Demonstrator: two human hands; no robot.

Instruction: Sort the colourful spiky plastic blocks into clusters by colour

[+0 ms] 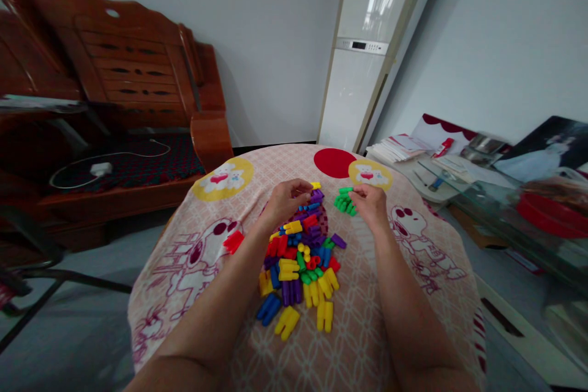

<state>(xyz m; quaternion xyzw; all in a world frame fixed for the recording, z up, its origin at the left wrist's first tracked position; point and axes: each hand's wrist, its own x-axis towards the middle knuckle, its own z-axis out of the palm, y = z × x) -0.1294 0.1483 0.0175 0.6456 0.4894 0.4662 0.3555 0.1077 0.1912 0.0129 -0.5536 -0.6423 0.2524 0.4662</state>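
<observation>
A heap of small plastic building pieces (301, 263) in yellow, blue, red, purple and green lies on a pink cartoon-print cloth (193, 257). My left hand (285, 199) rests at the far end of the heap, fingers curled in a pinch near a yellow piece (316, 185). My right hand (371, 203) is closed on a cluster of green pieces (344, 201) just right of the heap. One red piece (234, 241) lies apart on the left. A purple piece (339, 241) lies at the heap's right edge.
A dark wooden bench (138, 73) with a white cable and charger (101, 168) stands at the left. A tall white air conditioner (362, 55) is at the back. Papers (399, 148), a glass table (505, 208) and a red bowl (551, 214) are at the right. A black chair frame (32, 269) is at the lower left.
</observation>
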